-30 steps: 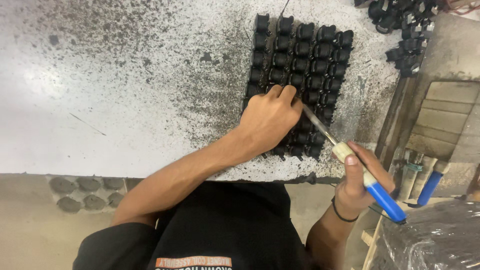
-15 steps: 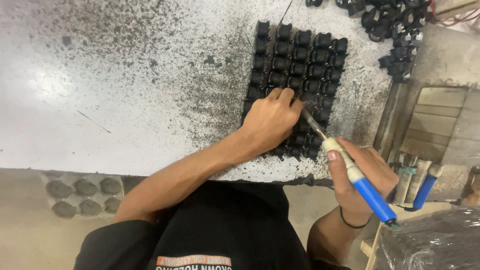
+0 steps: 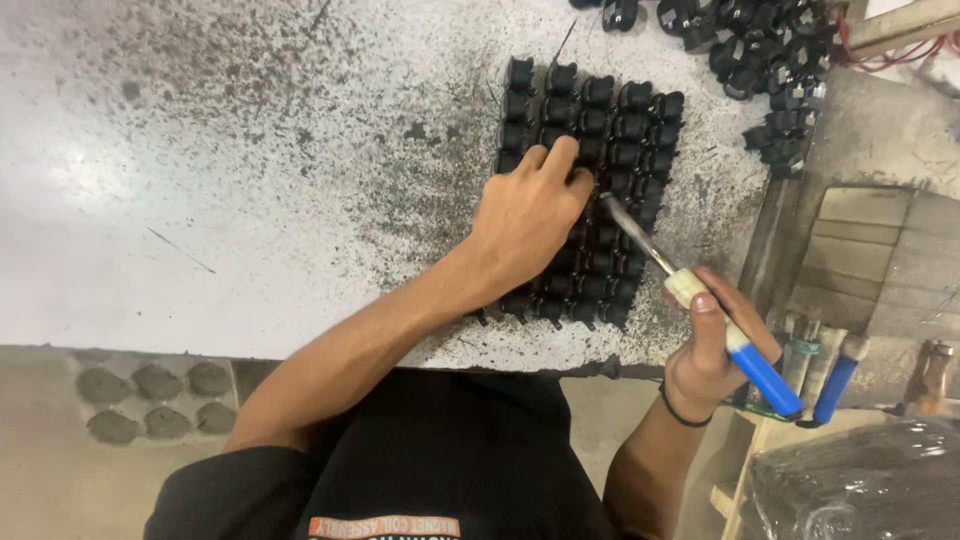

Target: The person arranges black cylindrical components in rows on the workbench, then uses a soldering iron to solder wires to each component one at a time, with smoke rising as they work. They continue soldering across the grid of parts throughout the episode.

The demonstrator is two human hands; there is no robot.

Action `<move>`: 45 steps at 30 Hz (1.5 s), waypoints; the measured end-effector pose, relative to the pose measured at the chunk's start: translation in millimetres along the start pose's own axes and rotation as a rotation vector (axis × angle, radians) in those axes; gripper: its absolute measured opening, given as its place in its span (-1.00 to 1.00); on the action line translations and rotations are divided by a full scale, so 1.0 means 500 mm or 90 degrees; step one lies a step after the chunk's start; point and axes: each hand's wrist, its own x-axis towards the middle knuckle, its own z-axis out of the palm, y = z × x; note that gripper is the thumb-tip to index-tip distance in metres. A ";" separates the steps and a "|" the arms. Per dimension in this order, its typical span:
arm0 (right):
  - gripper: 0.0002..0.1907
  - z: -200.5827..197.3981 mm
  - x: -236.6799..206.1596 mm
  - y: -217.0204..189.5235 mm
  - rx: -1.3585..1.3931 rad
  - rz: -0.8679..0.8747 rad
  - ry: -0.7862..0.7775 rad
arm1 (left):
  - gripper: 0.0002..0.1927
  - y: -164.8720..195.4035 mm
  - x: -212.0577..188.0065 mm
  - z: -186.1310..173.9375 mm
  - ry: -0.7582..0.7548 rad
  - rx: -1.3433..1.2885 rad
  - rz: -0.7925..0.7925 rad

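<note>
A block of small black parts [image 3: 620, 130] stands in tight rows on the grey speckled table [image 3: 250, 180]. My left hand [image 3: 525, 215] lies flat on the block's left side, fingers pressing on the parts. My right hand [image 3: 712, 350] grips a soldering iron [image 3: 740, 350] with a cream and blue handle. Its metal tip [image 3: 615, 212] touches a part just right of my left fingertips.
A loose pile of the same black parts [image 3: 760, 50] lies at the table's far right corner. Blue-handled tools [image 3: 835, 385] stand in a holder past the table's right edge. A wooden board [image 3: 880, 260] is on the right, and plastic-wrapped stock [image 3: 860, 480] at the bottom right.
The iron's tip has stayed at the block beside my left fingers. My left hand has hardly moved. The view has shifted slightly.
</note>
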 end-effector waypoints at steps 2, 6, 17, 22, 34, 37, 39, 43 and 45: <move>-0.71 0.002 0.004 -0.004 -0.010 0.008 -0.016 | -0.84 -0.008 -0.021 0.033 0.004 -0.003 -0.001; -0.70 0.013 0.016 -0.017 -0.036 0.022 -0.044 | -0.90 -0.009 -0.029 0.063 -0.021 -0.005 -0.002; -0.82 0.062 0.069 -0.135 -0.384 -0.145 -0.223 | -0.81 0.001 -0.019 0.079 -0.037 -0.061 -0.018; -0.79 0.052 0.069 -0.133 -0.368 -0.115 -0.216 | -0.75 0.006 -0.002 0.045 -0.034 -0.064 -0.025; -0.69 0.029 0.057 0.004 0.024 0.028 -0.007 | -0.77 0.016 0.080 -0.047 0.153 -0.041 0.059; -0.69 0.028 0.066 0.007 0.010 0.022 -0.017 | -0.93 -0.017 0.054 0.004 0.030 -0.018 -0.027; -0.69 0.031 0.072 0.004 -0.012 0.015 -0.026 | -0.92 -0.026 0.036 0.042 0.020 -0.009 -0.026; -0.68 0.039 0.081 -0.006 -0.043 0.041 -0.041 | -0.88 -0.037 0.026 0.083 -0.001 -0.013 -0.015; -0.68 0.042 0.086 -0.015 -0.046 0.050 -0.034 | -0.88 -0.038 0.028 0.088 -0.004 -0.006 -0.008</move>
